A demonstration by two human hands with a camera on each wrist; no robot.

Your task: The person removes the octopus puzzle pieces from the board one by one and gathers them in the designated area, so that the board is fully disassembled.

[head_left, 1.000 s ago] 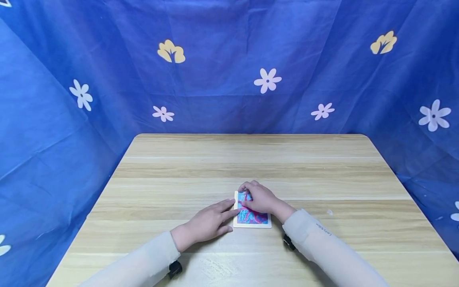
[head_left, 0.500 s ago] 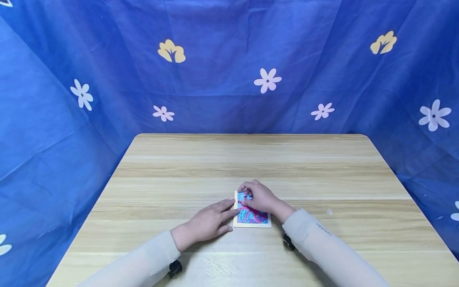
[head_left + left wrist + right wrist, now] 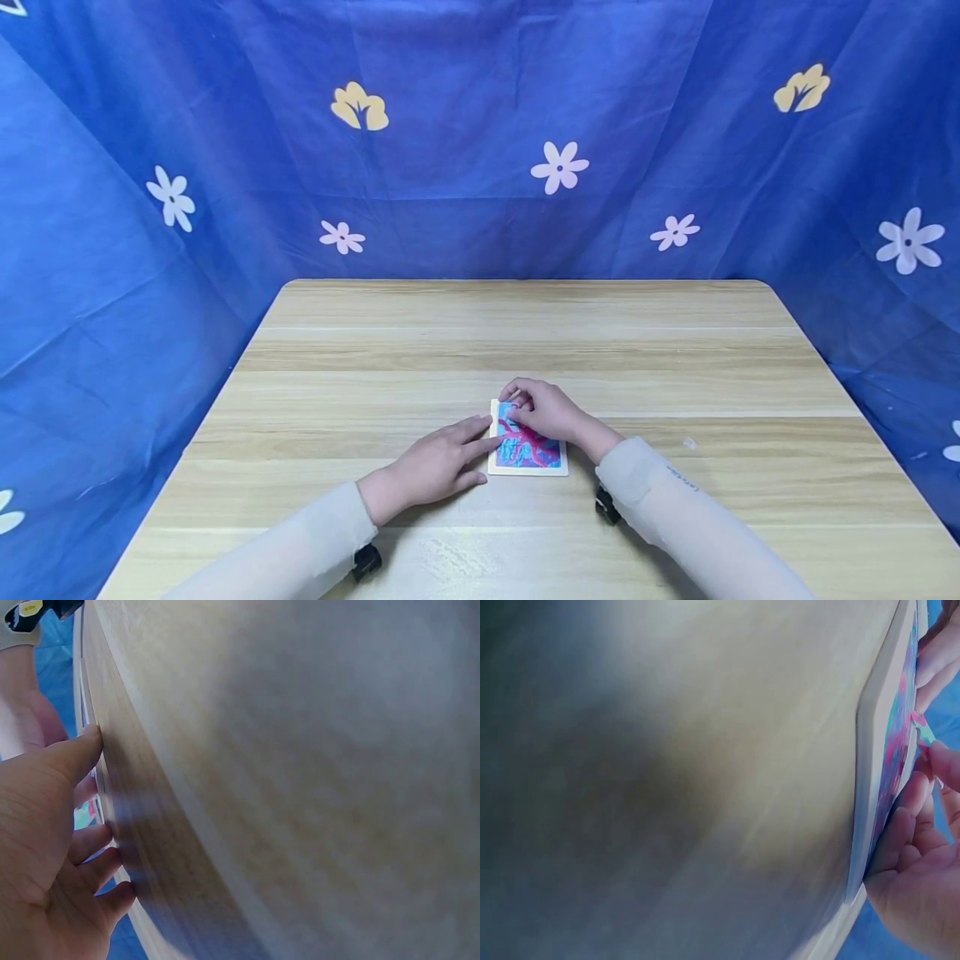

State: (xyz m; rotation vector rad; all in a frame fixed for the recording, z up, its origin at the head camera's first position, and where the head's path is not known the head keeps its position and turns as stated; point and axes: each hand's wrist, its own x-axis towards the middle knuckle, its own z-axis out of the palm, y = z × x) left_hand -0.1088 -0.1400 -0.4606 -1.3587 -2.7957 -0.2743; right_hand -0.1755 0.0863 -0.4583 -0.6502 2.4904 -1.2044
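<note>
A small jigsaw puzzle point(image 3: 525, 454) with a pink figure on blue lies flat in a pale tray point(image 3: 531, 472) near the middle of the table. My left hand point(image 3: 438, 462) rests at the tray's left side, fingers extended, with one fingertip reaching over the picture. Over the upper right of the puzzle, my right hand point(image 3: 553, 412) pinches a small pink and teal puzzle piece point(image 3: 924, 730) between thumb and fingers. In the right wrist view the piece stands tilted just above the board. The right hand hides the tray's upper right corner in the head view.
The wood-patterned table point(image 3: 360, 358) reaches back to a blue cloth point(image 3: 465, 142) printed with flowers, which also hangs at both sides. A small whitish mark point(image 3: 689, 444) shows on the tabletop to the right. Black wrist cameras point(image 3: 367, 562) sit under both sleeves.
My right hand has shifted slightly to the right, its fingers drawn up a little from the picture, so more of the pink figure shows. The left hand and tray stay put.
</note>
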